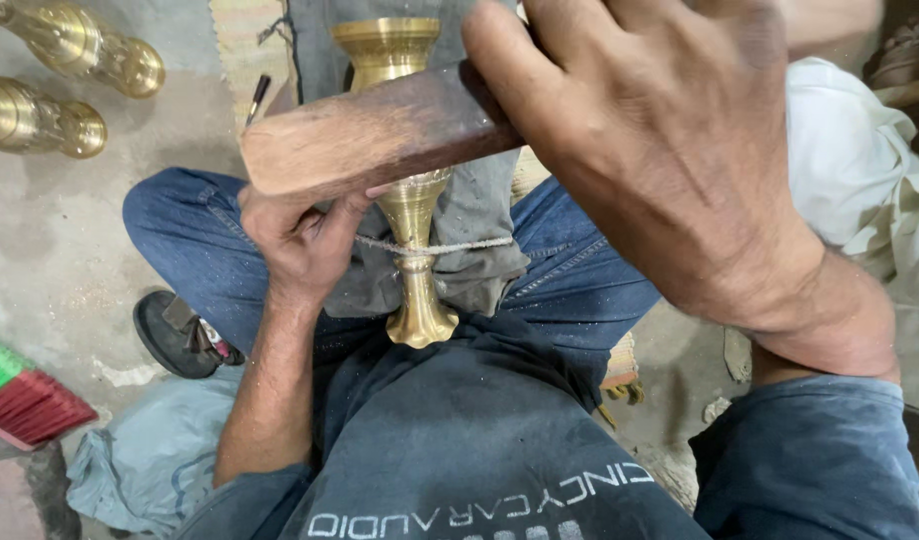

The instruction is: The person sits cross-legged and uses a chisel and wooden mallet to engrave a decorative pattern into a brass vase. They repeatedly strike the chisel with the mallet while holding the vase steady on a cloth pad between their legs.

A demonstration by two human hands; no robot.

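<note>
Over the lap: right hand point(670, 150) clamping a brown wooden block point(380, 125), left hand point(300, 240) closing on a cord point(450, 245) looping a brass stand point(410, 200). Lying well apart upper left, two brass pieces point(70, 80); resting lower left, a red-green broom point(20, 395).

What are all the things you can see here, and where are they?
Brass goblet-shaped piece: one, gold, upright on the lap, a cord wound round its stem.
Cord: one, pale, stretched across the stem.
Wooden block: one, dark brown, laid across the brass piece.
Brass pieces: two, gold, lying on the floor, top left.
Grey cloth: one, draped over the jeans behind the brass piece.
White cloth: one, at the right edge.
Brush: one, red and green bristles, left edge.
Shoe: one, black, on the floor.
Left hand: by the stem, under the block.
Right hand: gripping the block.
</note>
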